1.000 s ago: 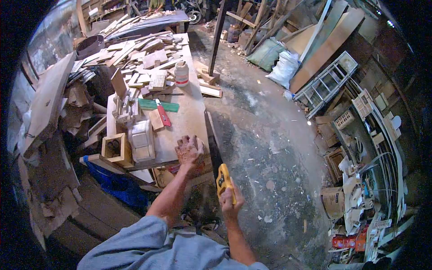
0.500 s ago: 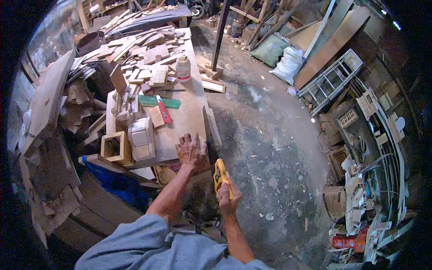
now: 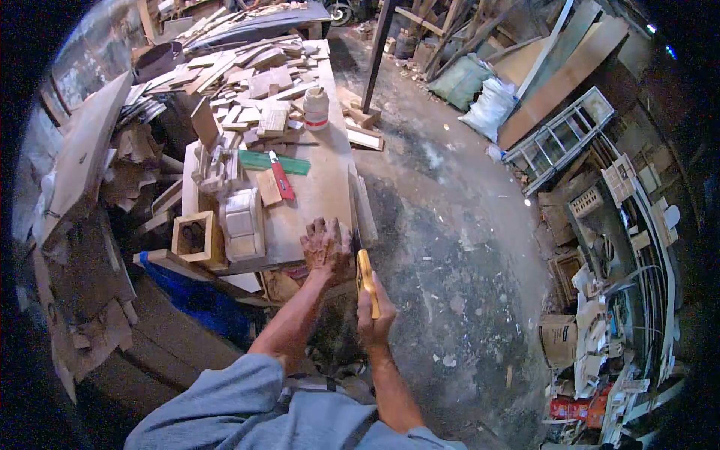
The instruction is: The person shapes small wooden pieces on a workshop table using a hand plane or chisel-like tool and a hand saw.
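My left hand (image 3: 326, 244) lies with its fingers spread on the near right corner of the wooden table (image 3: 315, 202). Just right of it, beyond the table's edge, my right hand (image 3: 376, 307) is closed round the yellow handle of a saw (image 3: 368, 281). The saw's blade is dark and hard to make out beside the board edge. Further up the tabletop lie a red cutter (image 3: 282, 180), a green strip (image 3: 289, 163) and a small flat wood piece (image 3: 268, 187).
A white jar (image 3: 316, 109) stands before piled wood offcuts (image 3: 262, 82). Carved blocks (image 3: 243, 225) and a square wooden frame (image 3: 196, 237) sit at the table's left. A ladder (image 3: 559, 139) and a cardboard box (image 3: 558, 340) are to the right.
The saw handle in my right hand has turned more edge-on and moved slightly up. My left hand remains on the table. The whole view has shifted a little.
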{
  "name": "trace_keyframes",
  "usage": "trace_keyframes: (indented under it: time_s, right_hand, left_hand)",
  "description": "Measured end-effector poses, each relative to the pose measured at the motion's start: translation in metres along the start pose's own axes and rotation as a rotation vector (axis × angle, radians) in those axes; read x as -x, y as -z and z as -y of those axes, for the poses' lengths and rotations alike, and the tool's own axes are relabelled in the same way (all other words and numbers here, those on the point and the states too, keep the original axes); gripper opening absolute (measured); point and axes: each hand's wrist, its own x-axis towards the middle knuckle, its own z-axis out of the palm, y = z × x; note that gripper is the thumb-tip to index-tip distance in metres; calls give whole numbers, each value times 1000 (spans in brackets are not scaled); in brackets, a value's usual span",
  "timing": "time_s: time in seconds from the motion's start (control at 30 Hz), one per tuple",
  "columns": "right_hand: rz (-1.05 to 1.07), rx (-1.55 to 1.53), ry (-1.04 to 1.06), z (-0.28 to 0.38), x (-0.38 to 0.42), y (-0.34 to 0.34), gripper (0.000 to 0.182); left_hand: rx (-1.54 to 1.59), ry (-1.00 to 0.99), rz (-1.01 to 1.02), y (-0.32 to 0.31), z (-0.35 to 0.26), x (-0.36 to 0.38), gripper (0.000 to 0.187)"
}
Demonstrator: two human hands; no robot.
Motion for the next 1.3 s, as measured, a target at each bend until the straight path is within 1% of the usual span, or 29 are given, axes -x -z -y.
trace_keyframes:
  time_s: [0.03,0.13,0.17,0.2,0.27,0.3,0.37,0.4,0.47,0.5,0.53,0.57,0.63,0.67,0.73,0.77,0.8,0.83,0.9,1.0,1.07,1.1,1.13,1.17,1.2,1.23,1.3]
  right_hand:
    - [-15,1,64,6,5,2,41]
    - [-33,81,101,-5,45,27,41]
    - [-17,43,-53,11,61,43,41]
    - [-6,-1,-199,19,66,53,41]
    - [-91,-268,-321,8,62,59,42]
    - [-137,-398,-382,4,61,62,42]
    - [-133,-465,-357,8,44,59,43]
    - [-131,-501,-342,9,35,56,43]
    - [-90,-444,-294,-11,30,46,42]
    - [-66,-397,-266,-19,26,39,42]
    - [-42,-352,-238,-18,20,31,41]
    - [-41,-329,-226,-15,14,24,43]
    - [-24,-258,-162,-25,9,14,43]
    - [-16,-289,-207,-29,10,12,45]
    - [-5,-352,-297,-24,6,9,49]
    - [-1,-511,-386,-19,9,11,47]
    - [-3,-514,-393,-12,12,13,46]
    - [-5,-517,-400,-6,14,15,45]
    - [-16,-225,-243,0,33,14,46]
    - [-24,-356,-283,18,61,30,47]
    - [-51,-455,-464,17,52,40,44]
    - [-75,-415,-404,19,52,44,44]
    - [-99,-374,-343,20,48,44,43]
    - [-115,-405,-313,22,39,41,40]
    - [-112,-428,-334,18,33,37,40]
    - [-106,-453,-357,11,27,30,40]
    - [-88,-515,-430,8,15,16,41]
  left_hand:
    - [-27,-35,14,-1,6,-1,44]
    - [25,91,57,0,-6,-3,41]
    - [52,132,39,3,-10,-3,41]
    - [42,171,72,3,-8,-5,42]
    - [27,239,132,0,-6,-11,42]
    - [113,202,78,-12,8,-9,44]
    - [191,-143,-168,-29,59,-10,44]
    - [285,-95,-84,-20,56,-18,42]
    - [460,22,70,-1,51,-34,39]
    - [450,-96,89,-20,60,-37,37]
    - [439,-214,108,-8,56,-42,36]
    - [346,-165,50,0,38,-28,31]
    - [200,-194,53,10,28,-19,27]
    - [127,-206,58,11,26,-17,26]
    - [130,-192,39,6,26,-17,22]
    - [128,-197,24,3,27,-17,22]
    - [128,-205,7,1,26,-18,21]
    - [91,-160,20,-1,23,-16,22]
    - [9,-85,36,-2,20,-18,22]
    - [-42,32,-15,-20,17,-17,26]
    - [-38,174,34,-13,8,-22,28]
    - [-36,244,61,-8,3,-23,30]
    - [0,257,51,-6,3,-24,32]
    - [34,268,44,-4,7,-25,33]
    - [67,280,37,-1,10,-25,35]
    - [122,216,106,18,10,-29,37]
    - [194,-137,84,1,33,-29,38]
